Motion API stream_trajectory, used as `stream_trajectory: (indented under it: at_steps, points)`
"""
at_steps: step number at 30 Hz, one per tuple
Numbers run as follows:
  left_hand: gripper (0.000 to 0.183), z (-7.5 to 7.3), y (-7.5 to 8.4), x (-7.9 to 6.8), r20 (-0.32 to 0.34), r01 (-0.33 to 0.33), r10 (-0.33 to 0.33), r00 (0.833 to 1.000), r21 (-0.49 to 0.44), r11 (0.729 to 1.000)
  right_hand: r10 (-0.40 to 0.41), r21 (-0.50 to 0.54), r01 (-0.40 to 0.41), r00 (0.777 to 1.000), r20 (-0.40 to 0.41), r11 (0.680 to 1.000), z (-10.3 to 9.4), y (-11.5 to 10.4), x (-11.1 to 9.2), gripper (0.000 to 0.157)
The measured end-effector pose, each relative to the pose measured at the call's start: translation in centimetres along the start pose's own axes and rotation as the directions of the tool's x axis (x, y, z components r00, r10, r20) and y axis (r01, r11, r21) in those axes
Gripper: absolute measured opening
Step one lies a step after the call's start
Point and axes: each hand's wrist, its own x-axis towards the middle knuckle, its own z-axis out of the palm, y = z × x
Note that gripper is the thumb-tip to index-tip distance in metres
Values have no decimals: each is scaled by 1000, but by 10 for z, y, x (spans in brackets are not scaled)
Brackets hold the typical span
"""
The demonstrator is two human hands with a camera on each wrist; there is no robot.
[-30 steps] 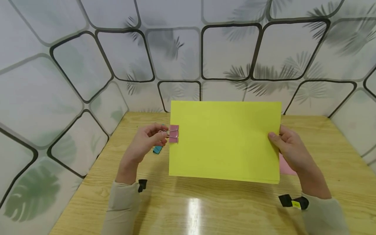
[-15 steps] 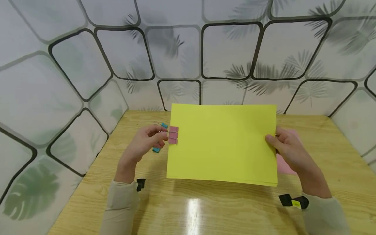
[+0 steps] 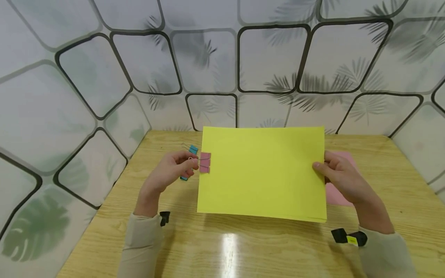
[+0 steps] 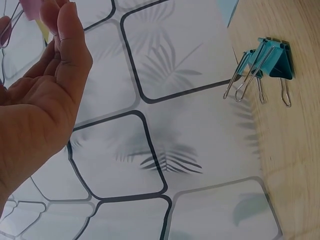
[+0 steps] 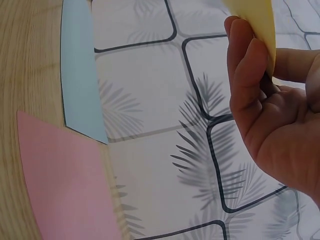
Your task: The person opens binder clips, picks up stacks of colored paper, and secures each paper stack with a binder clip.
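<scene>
A stack of yellow paper (image 3: 260, 173) is held up above the table, its sheets slightly offset along the bottom edge. On its left edge sits a pink binder clip (image 3: 205, 162), with its wire handles pointing left. My left hand (image 3: 168, 170) pinches those handles between thumb and fingers. At the opposite edge my right hand (image 3: 344, 177) grips the paper, thumb in front and fingers behind. In the right wrist view the yellow paper (image 5: 257, 25) shows between the thumb and fingers of that hand. Teal binder clips (image 4: 272, 57) lie on the table near my left hand.
Pink paper (image 3: 338, 195) lies on the wooden table (image 3: 278, 247), partly behind my right hand. A light blue sheet (image 5: 80, 65) lies beside the pink sheet in the right wrist view. A patterned wall covering (image 3: 208, 58) rises behind the table.
Both hands have lowered the yellow paper a little, and its right edge has shifted left. More of the teal clips and the pink paper now shows. Both holds stay the same.
</scene>
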Motion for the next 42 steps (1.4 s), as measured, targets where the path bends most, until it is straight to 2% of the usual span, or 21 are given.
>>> stream_trajectory:
  at_steps: [9,17,26,42]
  points:
    - [37,1,1,0,24,20,-20,1000,24,1000,6,11,-6,999,35,1000,-2,4,-1,38]
    - [37,1,2,3,71,13,-15,997,34,999,27,11,-27,1000,14,1000,-3,5,-2,41]
    - [36,1,0,3,117,27,-29,993,23,999,10,23,-11,998,66,1000,-5,8,-1,38]
    - [35,0,-4,4,141,30,-37,989,52,998,52,-25,-50,994,97,998,-3,13,1,35]
